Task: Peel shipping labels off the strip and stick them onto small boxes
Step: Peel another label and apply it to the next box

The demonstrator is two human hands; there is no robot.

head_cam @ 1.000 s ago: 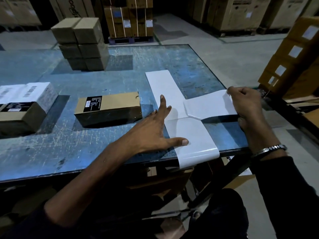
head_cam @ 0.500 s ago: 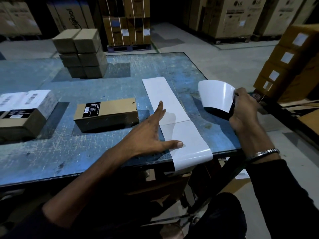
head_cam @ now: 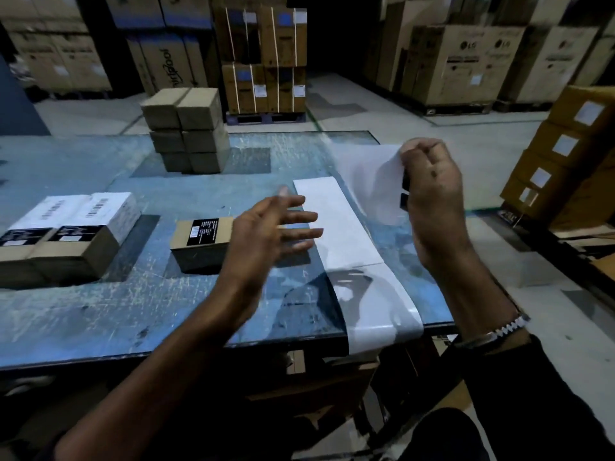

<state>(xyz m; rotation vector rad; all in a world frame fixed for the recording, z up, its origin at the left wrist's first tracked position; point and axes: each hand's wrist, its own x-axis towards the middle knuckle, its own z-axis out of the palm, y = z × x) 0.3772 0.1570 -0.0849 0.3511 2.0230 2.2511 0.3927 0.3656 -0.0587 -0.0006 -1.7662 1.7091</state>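
Head view: the right hand [head_cam: 432, 194] is raised above the counter [head_cam: 100, 311], fingers pinching a peeled label [head_cam: 369, 181] clear of the strip [head_cam: 346, 234], presumably to keep the adhesive off surfaces. The left hand [head_cam: 266, 237] hovers with fingers spread wide, empty, beside the unlabelled small box [head_cam: 199, 244], likely the target. The strip lies flat, its end overhanging the near edge.

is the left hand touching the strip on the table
Cannot tell. In the head view the left hand is open with blurred fingertips overlapping the strip, and nothing shows plainly whether they press it or hover above.
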